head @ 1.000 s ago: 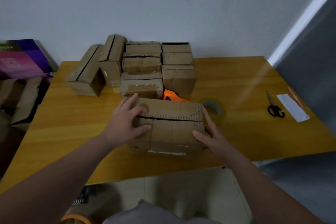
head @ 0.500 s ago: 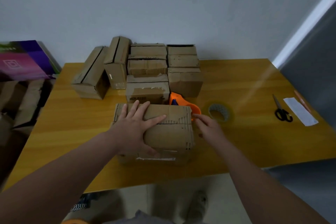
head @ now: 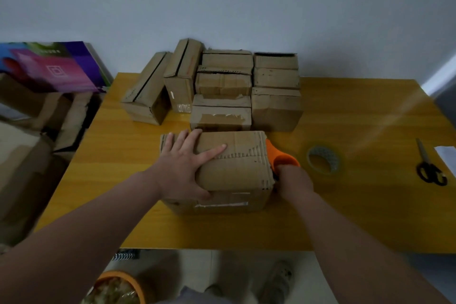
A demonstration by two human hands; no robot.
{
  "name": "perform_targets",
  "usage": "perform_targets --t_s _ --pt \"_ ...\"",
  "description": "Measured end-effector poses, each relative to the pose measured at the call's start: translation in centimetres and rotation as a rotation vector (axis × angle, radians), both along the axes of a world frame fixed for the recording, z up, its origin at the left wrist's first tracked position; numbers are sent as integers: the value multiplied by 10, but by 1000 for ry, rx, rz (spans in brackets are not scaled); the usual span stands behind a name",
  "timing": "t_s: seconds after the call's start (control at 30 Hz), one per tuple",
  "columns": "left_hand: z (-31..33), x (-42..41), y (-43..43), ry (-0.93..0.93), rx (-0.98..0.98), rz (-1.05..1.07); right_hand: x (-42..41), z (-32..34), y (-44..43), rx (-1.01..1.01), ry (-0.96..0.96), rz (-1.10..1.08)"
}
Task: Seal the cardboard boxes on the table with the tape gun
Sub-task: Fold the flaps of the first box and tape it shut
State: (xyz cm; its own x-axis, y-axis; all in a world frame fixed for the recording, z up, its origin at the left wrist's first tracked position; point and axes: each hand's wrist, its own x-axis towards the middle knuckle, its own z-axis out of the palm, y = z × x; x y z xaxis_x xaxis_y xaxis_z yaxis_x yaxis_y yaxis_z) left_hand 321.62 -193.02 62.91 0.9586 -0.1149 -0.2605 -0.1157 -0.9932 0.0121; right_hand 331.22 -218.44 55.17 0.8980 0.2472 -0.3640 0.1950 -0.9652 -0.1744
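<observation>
Table: yellow wood top that carries everything; the clock directions below are taken from the near box.
Stacked boxes: a cluster of cardboard boxes at 12 o'clock, against the wall. Several flaps gape or show torn old tape.
Near box: sits at the table's front middle, just before the stack. It is worn corrugated card with ragged edges, so probably light, and soft enough to dent under a hard push. Best steadied from above, over the flap seam.
Left hand: lies flat with its fingers spread across the 9 o'clock half of the box top, pressing the flaps down and gripping nothing.
Right hand: at the box's 3 o'clock side, against the tape gun. Its fingers are hidden, so I cannot tell whether it has closed on the handle.
Tape gun: orange, rigid plastic, touching the box's 3 o'clock edge. Take it by the handle, away from the cutter end.
Tape roll: lies flat, farther out at 3 o'clock.
Scissors: well apart, far out at 3 o'clock.
</observation>
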Motion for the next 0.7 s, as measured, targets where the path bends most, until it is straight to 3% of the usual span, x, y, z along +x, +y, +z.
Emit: perform_targets --t_s 0.1,0.2,0.37,0.43,0.57,0.7 --pt "0 1 -1 -14 -17 6 1 4 -3 199 11 -58" --pt "0 2 -3 -25 -33 -2 12 23 -7 524 90 -345" --pt "8 5 -16 8 -35 -57 23 75 -33 1392 233 -977" --pt "11 8 -28 22 -28 -100 17 101 -44 1565 263 -1008" --pt "15 16 -52 50 -36 -180 -2 141 -54 1700 398 -865" --pt "15 23 -68 67 -49 -242 -18 159 -58 1658 365 -713"
